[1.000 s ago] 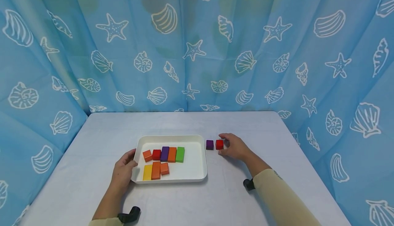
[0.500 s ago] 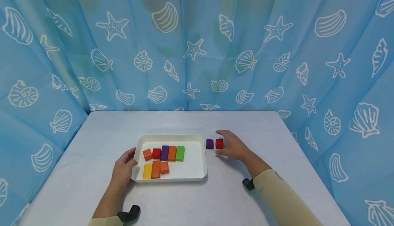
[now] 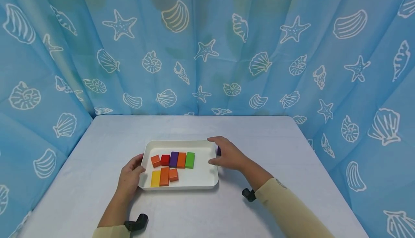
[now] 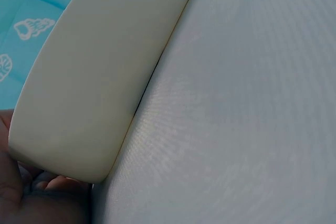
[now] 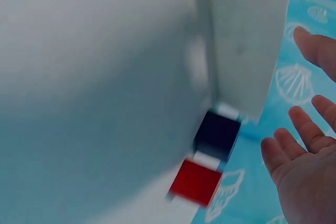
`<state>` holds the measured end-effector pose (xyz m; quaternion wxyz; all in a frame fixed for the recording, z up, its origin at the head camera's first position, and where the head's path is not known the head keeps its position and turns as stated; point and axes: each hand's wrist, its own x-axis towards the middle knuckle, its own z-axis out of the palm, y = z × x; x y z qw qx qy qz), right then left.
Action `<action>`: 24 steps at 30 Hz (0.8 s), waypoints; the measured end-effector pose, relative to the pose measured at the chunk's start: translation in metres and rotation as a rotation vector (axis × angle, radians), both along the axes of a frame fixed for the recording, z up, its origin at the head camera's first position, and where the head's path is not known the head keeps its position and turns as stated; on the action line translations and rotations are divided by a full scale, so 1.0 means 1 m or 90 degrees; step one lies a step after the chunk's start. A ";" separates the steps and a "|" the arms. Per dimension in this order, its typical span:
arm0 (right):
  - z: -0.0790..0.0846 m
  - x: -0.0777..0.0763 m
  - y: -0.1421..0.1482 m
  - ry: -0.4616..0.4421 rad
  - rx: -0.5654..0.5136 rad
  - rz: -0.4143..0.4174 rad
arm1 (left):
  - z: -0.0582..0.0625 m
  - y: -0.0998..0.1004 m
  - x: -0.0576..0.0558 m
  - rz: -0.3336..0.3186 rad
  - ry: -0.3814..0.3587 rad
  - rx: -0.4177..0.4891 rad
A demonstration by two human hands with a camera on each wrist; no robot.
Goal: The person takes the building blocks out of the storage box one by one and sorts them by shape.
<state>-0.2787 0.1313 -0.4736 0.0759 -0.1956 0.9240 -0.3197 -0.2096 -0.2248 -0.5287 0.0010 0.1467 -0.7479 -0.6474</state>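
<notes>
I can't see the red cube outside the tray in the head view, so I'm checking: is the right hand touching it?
Apart. The right wrist view shows a gap of blue curtain between the red cube and the right hand.

Head view: beige left sleeve (image 3: 110, 232) at 7 o'clock, beige right sleeve (image 3: 291, 207) at 5 with a small dark marking (image 3: 280, 184), unreadable. Black bent wrist unit (image 3: 137, 223) at 7, stubby black wrist pod (image 3: 249, 195) at 5. Right fingers (image 5: 305, 126) bare.
</notes>
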 end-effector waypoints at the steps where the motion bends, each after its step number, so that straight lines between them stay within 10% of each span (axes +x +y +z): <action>1: 0.001 0.002 -0.005 -0.005 -0.003 0.007 | 0.000 0.000 0.000 0.000 0.000 0.001; 24: -0.003 0.031 -0.094 -0.054 0.049 0.156 | -0.001 -0.001 0.001 -0.001 -0.008 -0.001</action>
